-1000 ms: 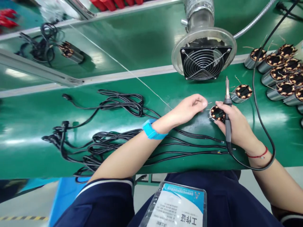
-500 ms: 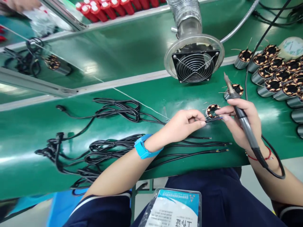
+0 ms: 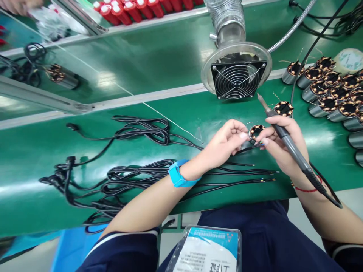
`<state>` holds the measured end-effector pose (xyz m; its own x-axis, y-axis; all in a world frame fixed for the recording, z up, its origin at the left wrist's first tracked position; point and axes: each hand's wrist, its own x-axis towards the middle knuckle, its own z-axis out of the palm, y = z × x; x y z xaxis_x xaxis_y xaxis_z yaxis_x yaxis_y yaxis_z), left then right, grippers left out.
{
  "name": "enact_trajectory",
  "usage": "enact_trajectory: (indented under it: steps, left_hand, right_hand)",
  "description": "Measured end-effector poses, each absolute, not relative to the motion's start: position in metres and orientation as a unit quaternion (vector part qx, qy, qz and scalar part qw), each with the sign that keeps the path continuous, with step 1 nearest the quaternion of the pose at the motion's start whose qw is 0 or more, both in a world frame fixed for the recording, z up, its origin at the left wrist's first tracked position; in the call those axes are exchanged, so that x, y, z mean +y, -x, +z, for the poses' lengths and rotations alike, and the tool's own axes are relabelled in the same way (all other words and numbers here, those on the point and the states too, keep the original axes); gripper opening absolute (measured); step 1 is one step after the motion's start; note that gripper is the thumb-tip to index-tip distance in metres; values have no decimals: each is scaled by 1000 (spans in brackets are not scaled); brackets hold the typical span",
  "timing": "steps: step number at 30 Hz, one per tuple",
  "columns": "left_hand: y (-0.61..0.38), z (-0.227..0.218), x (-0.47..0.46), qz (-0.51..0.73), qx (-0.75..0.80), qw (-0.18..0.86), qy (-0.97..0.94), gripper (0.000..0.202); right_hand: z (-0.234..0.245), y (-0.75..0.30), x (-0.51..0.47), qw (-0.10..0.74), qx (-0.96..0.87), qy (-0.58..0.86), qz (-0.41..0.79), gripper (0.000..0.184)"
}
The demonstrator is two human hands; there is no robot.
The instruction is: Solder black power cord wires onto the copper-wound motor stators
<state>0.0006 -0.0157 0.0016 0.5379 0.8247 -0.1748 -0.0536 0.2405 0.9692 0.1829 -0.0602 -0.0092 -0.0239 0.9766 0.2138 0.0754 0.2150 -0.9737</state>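
Right of the frame's centre, the right hand has a closed grip round a soldering iron, its finger and thumb at a black power cable's end. The left hand bunches its fingertips by the left edge of a copper-wound stator on the green tabletop; whether they pinch a lead, I cannot tell.

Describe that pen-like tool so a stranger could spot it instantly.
Find the fan over the green bench. Below and right of it, the right hand holds a soldering iron, metal tip pointing toward the fan. Unlike the limp black cables, it has a straight grey handle.
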Motion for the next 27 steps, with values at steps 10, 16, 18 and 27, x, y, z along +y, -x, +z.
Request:
enact_trajectory:
  steps: [10, 16, 18, 27]
  left_hand:
    - [-5, 4, -22, 294, 360, 642, -610, 23]
    - [-1, 4, -16, 305, 348, 578, -673, 18]
    - [0, 4, -15, 300, 337, 581, -677, 18]
    - [2, 18, -19, 210, 334, 746, -537, 19]
  right_hand:
    - [-9, -174, -61, 525, -595, 458, 401, 47]
    - [-9, -175, -58, 530, -596, 434, 419, 45]
    - [-8, -175, -57, 530, -592, 420, 438, 46]
    - [-6, -162, -62, 588, -591, 418, 360, 41]
